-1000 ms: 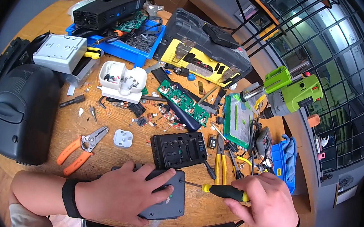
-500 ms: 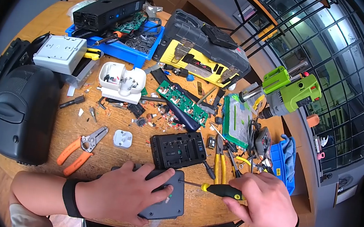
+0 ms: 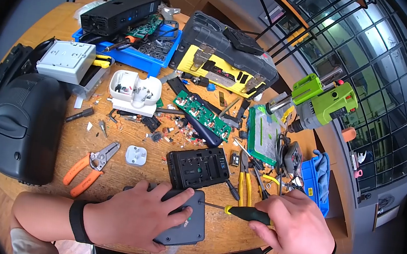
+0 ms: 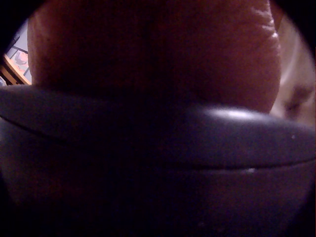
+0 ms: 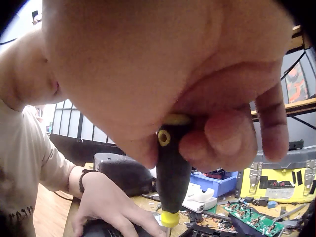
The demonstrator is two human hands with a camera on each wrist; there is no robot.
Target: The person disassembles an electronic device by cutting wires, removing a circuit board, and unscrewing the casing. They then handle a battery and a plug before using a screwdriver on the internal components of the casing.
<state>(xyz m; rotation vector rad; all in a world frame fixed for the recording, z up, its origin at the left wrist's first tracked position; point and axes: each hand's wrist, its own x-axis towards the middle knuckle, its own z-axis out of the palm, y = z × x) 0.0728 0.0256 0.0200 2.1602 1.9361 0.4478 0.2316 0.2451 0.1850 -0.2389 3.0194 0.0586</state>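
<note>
My left hand (image 3: 136,214) rests spread over a dark grey plastic casing (image 3: 182,231) at the table's front edge, covering much of it. In the left wrist view the side of the casing (image 4: 158,143) fills the lower half, under the hand. A screwdriver (image 3: 250,213) with a black and yellow handle is gripped by my right hand (image 3: 300,228) at the butt end. Its thin shaft meets the casing at the upper right corner hole. The right wrist view shows thumb and fingers round the top of the screwdriver handle (image 5: 173,168).
Just beyond the casing lies an open black housing (image 3: 199,167). Orange-handled pliers (image 3: 91,168) and a white plug adapter (image 3: 136,155) lie left of it, yellow-handled pliers (image 3: 245,182) right. Further back are a green circuit board (image 3: 202,115), scattered scraps, a toolbox (image 3: 224,59) and a green drill (image 3: 324,103).
The screwdriver handle has turned in my right hand; its yellow ring mark, visible half a second ago in the head view, is out of sight there. My left hand stays put.
</note>
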